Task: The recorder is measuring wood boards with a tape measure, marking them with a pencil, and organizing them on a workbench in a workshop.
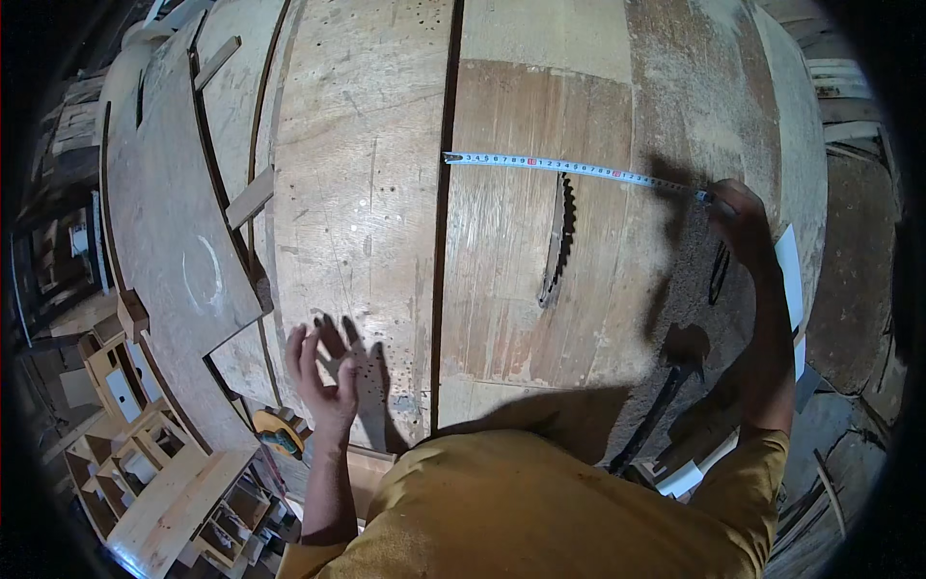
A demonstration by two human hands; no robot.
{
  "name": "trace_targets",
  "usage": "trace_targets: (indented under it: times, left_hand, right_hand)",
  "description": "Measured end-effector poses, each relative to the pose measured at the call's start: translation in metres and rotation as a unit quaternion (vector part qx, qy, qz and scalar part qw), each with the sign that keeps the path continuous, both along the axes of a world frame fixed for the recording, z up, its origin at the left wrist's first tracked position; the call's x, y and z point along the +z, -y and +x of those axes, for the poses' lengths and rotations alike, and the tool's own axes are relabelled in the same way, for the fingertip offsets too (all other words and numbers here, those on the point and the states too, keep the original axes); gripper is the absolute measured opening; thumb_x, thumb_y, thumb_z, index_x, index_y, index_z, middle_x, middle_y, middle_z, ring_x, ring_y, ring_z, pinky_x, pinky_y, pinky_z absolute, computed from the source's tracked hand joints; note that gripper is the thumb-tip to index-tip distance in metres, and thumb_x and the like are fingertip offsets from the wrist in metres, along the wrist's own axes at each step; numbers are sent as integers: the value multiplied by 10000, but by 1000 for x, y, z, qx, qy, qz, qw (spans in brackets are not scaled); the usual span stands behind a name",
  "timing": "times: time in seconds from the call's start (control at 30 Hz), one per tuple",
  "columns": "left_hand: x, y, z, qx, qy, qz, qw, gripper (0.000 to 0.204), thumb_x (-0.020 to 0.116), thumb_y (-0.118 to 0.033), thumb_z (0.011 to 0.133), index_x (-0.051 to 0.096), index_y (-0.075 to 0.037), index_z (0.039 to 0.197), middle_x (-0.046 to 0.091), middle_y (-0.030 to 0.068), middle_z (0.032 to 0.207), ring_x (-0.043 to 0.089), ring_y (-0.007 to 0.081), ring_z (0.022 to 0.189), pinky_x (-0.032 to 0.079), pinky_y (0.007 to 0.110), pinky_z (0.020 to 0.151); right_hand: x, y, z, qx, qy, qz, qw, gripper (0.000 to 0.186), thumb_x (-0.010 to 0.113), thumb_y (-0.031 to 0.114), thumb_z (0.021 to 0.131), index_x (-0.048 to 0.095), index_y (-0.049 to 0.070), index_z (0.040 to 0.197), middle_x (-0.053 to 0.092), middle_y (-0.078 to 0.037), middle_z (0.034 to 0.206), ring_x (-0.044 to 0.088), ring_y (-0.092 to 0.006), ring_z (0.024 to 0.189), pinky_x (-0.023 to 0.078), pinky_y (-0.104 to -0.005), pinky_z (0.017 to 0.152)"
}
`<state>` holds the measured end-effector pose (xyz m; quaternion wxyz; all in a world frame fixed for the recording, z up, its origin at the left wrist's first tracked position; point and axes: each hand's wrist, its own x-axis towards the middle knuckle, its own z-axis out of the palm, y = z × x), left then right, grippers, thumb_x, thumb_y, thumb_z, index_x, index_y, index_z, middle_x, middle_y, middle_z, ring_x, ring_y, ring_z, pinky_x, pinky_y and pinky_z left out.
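Observation:
A white tape measure (588,170) stretches across the wooden saw table (526,338). Its hooked end meets the dark lengthwise strip (449,116) at mid-table, and my right hand (741,210) grips the other end at the right. The tape's case is mostly hidden by that hand. Just below the tape, a toothed circular saw blade (567,232) sticks up through a slot in the boards. Over the left-hand panel (357,241), my left hand (326,379) hovers with its fingers apart, holding nothing, and its shadow falls beside it.
A dark, long-handled thing (656,415) lies at the lower right. Loose wood strips (251,198) rest on the left panels. By my left forearm is a round yellow-and-green object (280,431). Wooden compartment pieces (145,463) stand at lower left, a white sheet (791,280) by my right arm.

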<state>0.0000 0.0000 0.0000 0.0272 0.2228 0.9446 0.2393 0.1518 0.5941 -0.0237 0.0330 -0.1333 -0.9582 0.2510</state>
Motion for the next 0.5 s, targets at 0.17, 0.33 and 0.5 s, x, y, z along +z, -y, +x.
trace_targets:
  times: [0.17,0.33,0.5]
  left_hand:
    - [-19,50,25,182,-27,51,982,545,637,-164,908,408,9,1371,385,222,1414,345,348,1348,269,428,1116]
    - [-49,82,37,313,52,34,948,575,535,-322,968,375,35,1390,392,257,1400,359,398,1314,270,468,1096]
    - [-49,79,40,227,-57,-111,966,543,492,-349,971,435,56,1328,388,289,1382,384,451,1268,297,497,1071]
  right_hand:
    - [7,1,2,2,10,12,1000,279,631,-5,730,628,-14,1008,605,-160,920,609,-342,875,487,-394,789]
    - [-1,-3,5,25,-1,17,1000,249,630,0,744,628,-9,993,609,-163,925,608,-349,885,489,-395,798]
    - [-9,-5,11,29,31,-25,999,332,592,19,779,610,3,1110,611,-154,977,607,-312,942,479,-373,850]
